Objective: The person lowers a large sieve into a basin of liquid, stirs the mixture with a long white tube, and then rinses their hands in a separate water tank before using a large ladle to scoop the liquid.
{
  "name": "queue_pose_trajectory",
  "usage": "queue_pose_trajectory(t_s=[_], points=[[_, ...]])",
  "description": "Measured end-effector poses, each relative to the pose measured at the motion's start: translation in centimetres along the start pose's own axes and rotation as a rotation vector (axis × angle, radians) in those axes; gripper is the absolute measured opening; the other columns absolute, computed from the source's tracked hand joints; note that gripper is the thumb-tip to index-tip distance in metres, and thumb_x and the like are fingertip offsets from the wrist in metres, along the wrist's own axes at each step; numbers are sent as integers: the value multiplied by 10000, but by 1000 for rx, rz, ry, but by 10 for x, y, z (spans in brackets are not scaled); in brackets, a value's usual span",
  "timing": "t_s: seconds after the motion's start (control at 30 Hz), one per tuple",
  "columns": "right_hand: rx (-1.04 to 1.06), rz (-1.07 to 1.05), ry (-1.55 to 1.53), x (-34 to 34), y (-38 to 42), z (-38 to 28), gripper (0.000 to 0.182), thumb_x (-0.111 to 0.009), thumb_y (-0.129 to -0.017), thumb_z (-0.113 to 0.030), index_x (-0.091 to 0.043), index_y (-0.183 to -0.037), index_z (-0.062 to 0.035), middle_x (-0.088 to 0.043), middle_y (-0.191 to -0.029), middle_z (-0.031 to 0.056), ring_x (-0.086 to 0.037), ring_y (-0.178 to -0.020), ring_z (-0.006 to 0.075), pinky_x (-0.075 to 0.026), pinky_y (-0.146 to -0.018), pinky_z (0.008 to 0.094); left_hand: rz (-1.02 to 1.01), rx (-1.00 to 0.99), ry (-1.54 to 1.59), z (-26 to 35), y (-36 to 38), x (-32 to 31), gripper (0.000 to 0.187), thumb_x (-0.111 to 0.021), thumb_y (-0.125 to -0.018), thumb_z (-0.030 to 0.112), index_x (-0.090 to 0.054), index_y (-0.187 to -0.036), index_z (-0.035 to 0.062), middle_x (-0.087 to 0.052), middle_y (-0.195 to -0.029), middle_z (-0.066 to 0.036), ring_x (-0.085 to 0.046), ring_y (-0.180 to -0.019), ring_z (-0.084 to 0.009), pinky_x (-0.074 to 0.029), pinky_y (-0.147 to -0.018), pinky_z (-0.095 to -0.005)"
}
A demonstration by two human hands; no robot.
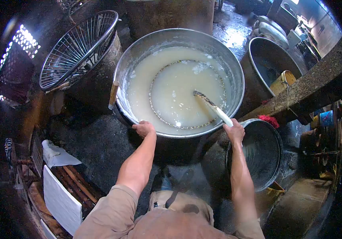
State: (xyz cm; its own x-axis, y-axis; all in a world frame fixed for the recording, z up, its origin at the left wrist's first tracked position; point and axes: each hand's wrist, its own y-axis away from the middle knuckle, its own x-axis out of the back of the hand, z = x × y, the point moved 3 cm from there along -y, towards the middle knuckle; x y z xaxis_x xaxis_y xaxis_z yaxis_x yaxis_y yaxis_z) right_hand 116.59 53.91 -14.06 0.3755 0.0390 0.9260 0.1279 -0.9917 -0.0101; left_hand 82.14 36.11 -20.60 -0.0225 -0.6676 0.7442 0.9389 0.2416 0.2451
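Note:
A wide metal vat (238, 79) of cloudy, pale yellowish liquid (171, 87) stands in front of me, with white froth patches on the surface. A thin, beaded-looking ring (151, 93) shows within the liquid. My left hand (144, 129) is closed over the near left part of the vat's rim. At the right of the rim, my right hand (234, 130) grips the pale end of a stirring stick (217, 110). The stick slants over the vat to the left, its darker far end at the liquid; any submerged part is hidden.
A metal wire basket (79, 49) tilts on a drum at the left. Right of the vat are a deep tub (254, 59) holding a yellowish bucket (283, 81), a thick beam (318, 79) and a dark round basin (279, 153). A white board (61, 199) leans lower left.

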Motion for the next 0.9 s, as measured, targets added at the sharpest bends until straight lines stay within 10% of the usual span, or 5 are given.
queue_pose_trajectory(t_s=[0.9], points=[[8,-52,-1,2,-14,0,429,-649,-641,-463,-554,-917,-148,-625,-789,141,-601,-759,343,-464,-655,459,54,-4,17,-1,-1,-2,316,-406,-830,216,-372,-1014,-38,-568,-830,-287,-567,-793,-440,-444,-713,-519]])
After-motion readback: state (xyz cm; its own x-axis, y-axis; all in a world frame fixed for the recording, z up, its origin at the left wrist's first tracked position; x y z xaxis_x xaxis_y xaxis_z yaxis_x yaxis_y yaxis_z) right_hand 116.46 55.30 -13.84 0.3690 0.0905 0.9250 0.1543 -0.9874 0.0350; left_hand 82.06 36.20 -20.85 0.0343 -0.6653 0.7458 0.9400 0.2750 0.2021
